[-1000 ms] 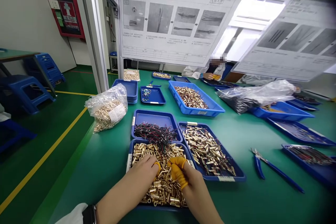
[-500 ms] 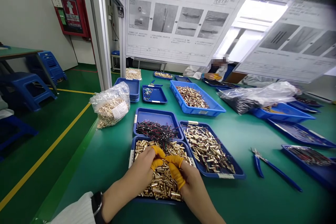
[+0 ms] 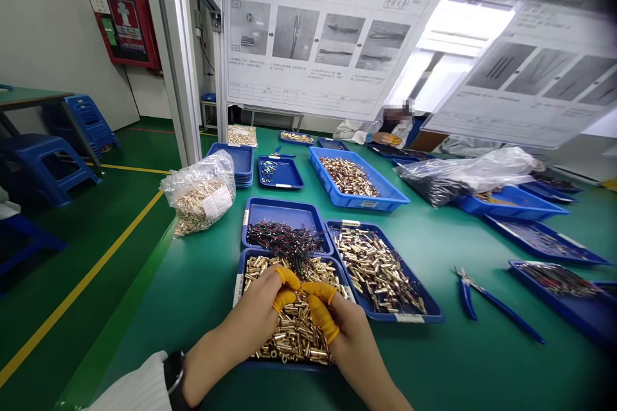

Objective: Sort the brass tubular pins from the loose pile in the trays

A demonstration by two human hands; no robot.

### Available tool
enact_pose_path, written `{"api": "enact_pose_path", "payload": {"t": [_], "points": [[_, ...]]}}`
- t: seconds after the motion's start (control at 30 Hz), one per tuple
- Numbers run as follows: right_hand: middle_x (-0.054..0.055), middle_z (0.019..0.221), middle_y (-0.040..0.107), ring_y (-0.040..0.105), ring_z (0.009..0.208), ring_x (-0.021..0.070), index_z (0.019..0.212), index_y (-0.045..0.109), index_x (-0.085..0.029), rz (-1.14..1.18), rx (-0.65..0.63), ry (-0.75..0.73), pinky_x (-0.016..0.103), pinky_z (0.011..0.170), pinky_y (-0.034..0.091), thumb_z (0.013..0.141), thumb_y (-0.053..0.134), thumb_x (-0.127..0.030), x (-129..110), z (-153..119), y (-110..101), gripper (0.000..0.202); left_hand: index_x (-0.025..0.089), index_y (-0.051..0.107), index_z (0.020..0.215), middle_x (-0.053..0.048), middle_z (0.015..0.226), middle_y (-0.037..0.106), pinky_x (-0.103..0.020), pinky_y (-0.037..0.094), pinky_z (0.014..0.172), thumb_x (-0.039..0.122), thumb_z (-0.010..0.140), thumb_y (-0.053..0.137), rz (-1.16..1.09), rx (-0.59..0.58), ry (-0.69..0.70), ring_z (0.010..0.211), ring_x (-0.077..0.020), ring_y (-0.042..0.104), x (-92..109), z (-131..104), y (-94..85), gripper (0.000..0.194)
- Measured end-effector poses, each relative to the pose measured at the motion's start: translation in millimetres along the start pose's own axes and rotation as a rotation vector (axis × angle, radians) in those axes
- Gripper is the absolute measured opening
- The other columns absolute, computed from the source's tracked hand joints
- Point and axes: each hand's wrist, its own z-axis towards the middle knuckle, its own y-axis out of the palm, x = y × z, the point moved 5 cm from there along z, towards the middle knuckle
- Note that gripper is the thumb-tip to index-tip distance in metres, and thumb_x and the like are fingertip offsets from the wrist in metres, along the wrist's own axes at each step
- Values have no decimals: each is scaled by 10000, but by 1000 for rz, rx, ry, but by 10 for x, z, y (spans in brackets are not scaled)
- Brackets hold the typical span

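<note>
My left hand [image 3: 255, 308] and my right hand [image 3: 344, 327] meet, fingertips almost touching, above a blue tray [image 3: 237, 289] heaped with small brass tubes [image 3: 292, 340]. Yellow finger cots [image 3: 322, 316] cover the thumb and forefinger of each hand. Both hands are closed in a pinch; whatever sits between the fingertips is too small and too hidden to name. Just beyond the hands, thin black and red wires [image 3: 279, 237] lie in another blue tray [image 3: 284, 209], some spilling over its near edge. To the right, a third blue tray [image 3: 434, 316] holds brass tubes with dark wires in them.
Blue-handled pliers [image 3: 499, 308] lie open on the green table at right. A clear bag of brass parts [image 3: 202, 196] stands at left. Farther back is a deep blue bin [image 3: 361, 199] of brass pieces. Printed sheets [image 3: 318, 38] hang overhead. A co-worker's hand [image 3: 385, 139] shows behind.
The whole view has shifted slightly, with the surroundings a little farther left. Both hands keep their pinch over the brass tubes, with hardly any movement.
</note>
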Motion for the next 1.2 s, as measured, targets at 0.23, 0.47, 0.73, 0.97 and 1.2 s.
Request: {"api": "enact_pose_path", "payload": {"t": [0.23,0.47,0.73,0.97,1.2], "points": [[21,616,574,487,542,166,812,612,-187,-46,-34,-21,248,476,355,841,469,-271,-45,4,15,168,196,492,915,-57,969,538,-348,443,825,-67,744,338,50,-5,15,956,-201,491,39,3,-8,349],[6,583,506,421,508,149,666,525,-199,-99,-86,6,246,451,323,839,439,-316,62,11,45,226,190,477,909,-67,956,535,-359,450,805,-57,737,329,136,-1,46,966,-220,484,53,1,-17,336],[-2,574,476,436,525,155,678,531,-205,-8,-99,10,251,464,359,838,450,-379,45,10,36,250,198,490,890,-52,923,551,-318,458,743,-39,767,356,138,26,42,889,-200,508,48,-9,-27,299],[-76,545,441,392,401,78,794,422,-226,251,-179,106,169,361,336,845,469,-386,58,-30,85,175,193,488,808,-40,859,565,-286,451,714,-39,741,413,86,-22,114,825,-186,531,89,-24,8,253],[-113,405,438,425,274,67,742,402,-216,279,-181,231,158,298,349,843,434,-479,108,-43,134,283,187,482,727,-8,801,576,-257,444,678,-22,723,450,67,-101,-89,770,-169,552,31,-16,63,211]]}}
